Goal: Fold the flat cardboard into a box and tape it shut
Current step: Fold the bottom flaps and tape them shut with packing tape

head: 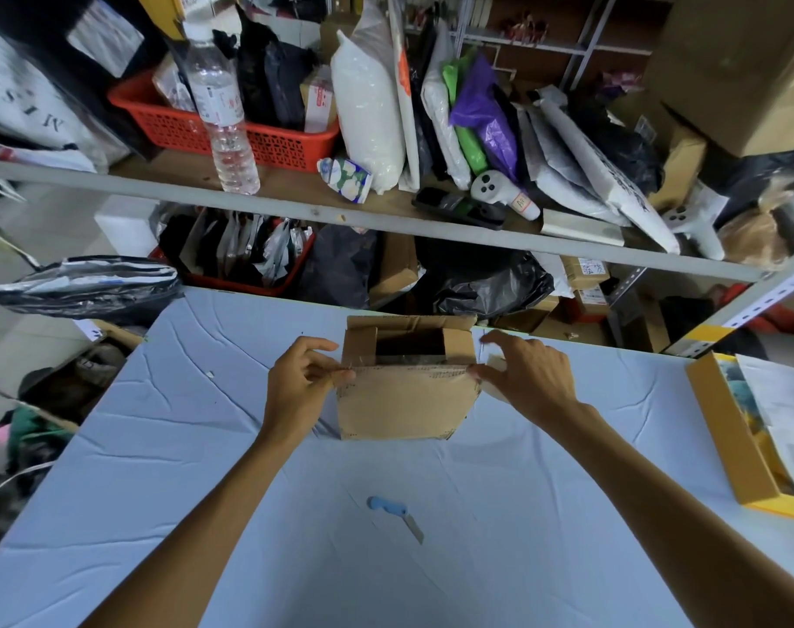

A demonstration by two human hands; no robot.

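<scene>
Box (408, 401) opening upward, long axis left-right

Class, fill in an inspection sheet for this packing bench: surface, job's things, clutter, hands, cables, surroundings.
Surface: pale blue cloth over the table, creased.
Job's things: cardboard box, top open, near flap folded out toward the person.
Clutter: blue-handled knife; yellow tray at right.
Hands: left hand and right hand pinch the flap's corners.
Cables: thin pale cord, possibly a cable, beyond the left edge.
Surroundings: crowded shelves, water bottle, red basket.
</scene>
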